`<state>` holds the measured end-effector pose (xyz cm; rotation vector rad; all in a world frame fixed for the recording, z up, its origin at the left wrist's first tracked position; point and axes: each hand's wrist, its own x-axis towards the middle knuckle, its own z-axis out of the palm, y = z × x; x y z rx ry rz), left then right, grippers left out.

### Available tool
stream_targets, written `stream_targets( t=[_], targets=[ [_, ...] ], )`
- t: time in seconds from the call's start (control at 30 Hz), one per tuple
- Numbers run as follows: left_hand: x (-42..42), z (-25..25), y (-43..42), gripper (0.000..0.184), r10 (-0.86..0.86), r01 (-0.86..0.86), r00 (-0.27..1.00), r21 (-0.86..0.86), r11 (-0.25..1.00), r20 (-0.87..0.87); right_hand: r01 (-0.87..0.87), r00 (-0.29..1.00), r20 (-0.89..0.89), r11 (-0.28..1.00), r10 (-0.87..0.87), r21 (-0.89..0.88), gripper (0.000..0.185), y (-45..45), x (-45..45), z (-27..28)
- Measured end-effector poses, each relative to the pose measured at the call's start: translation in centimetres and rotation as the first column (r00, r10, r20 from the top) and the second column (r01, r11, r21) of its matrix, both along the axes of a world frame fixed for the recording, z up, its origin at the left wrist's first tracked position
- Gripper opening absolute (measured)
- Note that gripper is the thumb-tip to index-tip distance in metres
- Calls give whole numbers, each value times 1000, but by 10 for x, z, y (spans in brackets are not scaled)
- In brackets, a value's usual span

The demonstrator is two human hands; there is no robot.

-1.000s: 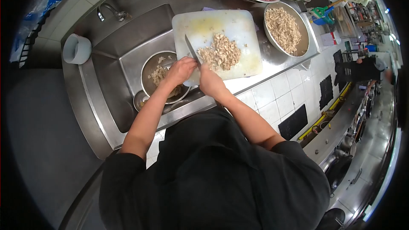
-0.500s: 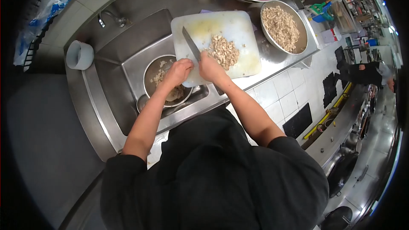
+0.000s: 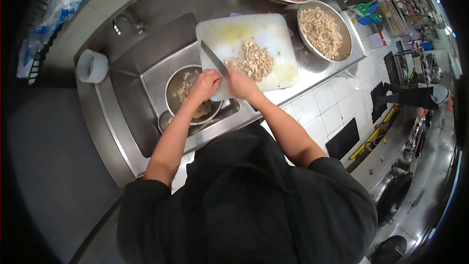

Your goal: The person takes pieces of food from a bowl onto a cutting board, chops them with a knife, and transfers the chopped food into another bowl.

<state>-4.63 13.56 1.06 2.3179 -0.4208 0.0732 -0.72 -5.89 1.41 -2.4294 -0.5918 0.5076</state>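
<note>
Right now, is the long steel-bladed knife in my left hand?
No, your right hand grips the knife, and its blade is over the white rectangular cutting board.

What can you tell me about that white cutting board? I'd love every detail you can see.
The cutting board is a pale, plastic-looking slab with rounded corners and a yellowish stain toward its far side. It lies roughly level, its left side reaching over the sink. A heap of chopped, pale brown pieces sits on it. The knife, in the right hand, is above its left part; whether the blade touches it is unclear.
</note>
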Motion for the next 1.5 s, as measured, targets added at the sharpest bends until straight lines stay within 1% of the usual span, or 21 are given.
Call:
stream_targets(
  t=[0.03,0.1,0.13,0.17,0.2,0.27,0.33,0.37,0.47,0.5,0.6,0.63,0.7,0.83,0.87,0.97,1.0,1.07,1.27,1.43,1.5],
  targets=[
    [1,2,-1,17,32,-33,998,-28,999,-47,7,1000,18,1000,-7,7,29,-8,2,8],
    [1,4,-3,21,66,-71,994,-58,996,-91,231,972,-17,970,-233,-80,25,-27,-10,23],
    [1,5,-5,22,146,-173,978,-192,966,-148,292,956,-26,956,-293,-32,23,-34,-12,30],
    [-1,6,-7,23,214,-276,952,-314,908,-218,290,956,-30,956,-291,-32,23,-39,-15,36],
    [-1,8,-9,23,214,-277,952,-312,909,-221,278,960,-36,960,-277,28,24,-44,-17,45],
    [6,14,-14,21,312,-362,931,-571,737,-188,272,962,-41,958,-269,90,25,-46,-24,47],
    [15,17,-6,18,399,-388,907,-626,677,-131,197,980,-84,953,-183,228,25,-33,-35,40],
    [19,19,0,16,490,-408,868,-682,607,-84,187,974,-166,963,-156,195,24,-24,-40,37],
    [29,28,17,14,512,-429,853,-692,581,-99,43,980,-198,992,-19,119,25,-16,-41,27],
    [29,23,23,14,508,-426,856,-688,587,-96,48,980,-199,991,-23,124,25,-22,-38,19],
    [24,13,26,19,540,-546,824,-499,673,-172,287,953,-144,947,-267,144,25,-60,-22,1],
    [20,7,26,19,542,-544,824,-500,674,-164,285,954,-139,947,-265,150,25,-75,-15,7],
    [12,-4,22,27,585,-644,765,-296,706,-268,337,938,-89,941,-335,6,28,-98,-5,17],
    [-2,-52,24,37,624,-708,653,-54,704,-430,409,912,-36,912,-408,30,31,-99,-1,44],
    [-4,-57,22,40,570,-742,606,-134,657,-555,380,925,-28,923,-379,56,32,-89,-1,58],
    [-8,-55,13,38,571,-757,593,-153,635,-567,220,973,50,970,-226,107,29,-59,5,58],
    [-8,-55,11,38,572,-757,592,-148,636,-568,221,973,47,969,-227,109,29,-51,5,44],
    [-9,-53,11,35,531,-791,546,-189,582,-648,18,992,124,1000,-19,17,22,-45,3,13],
    [-53,-36,-29,32,453,-833,461,-195,519,-763,-87,995,-46,996,86,-3,17,-86,-17,29],
    [-73,-35,-61,34,520,-832,508,-235,503,-687,-167,977,-140,986,162,-24,21,-141,-25,27],
    [-66,-11,-82,36,807,-822,539,55,566,-240,-191,968,-168,981,185,-22,22,-168,-14,34]
  ],
)
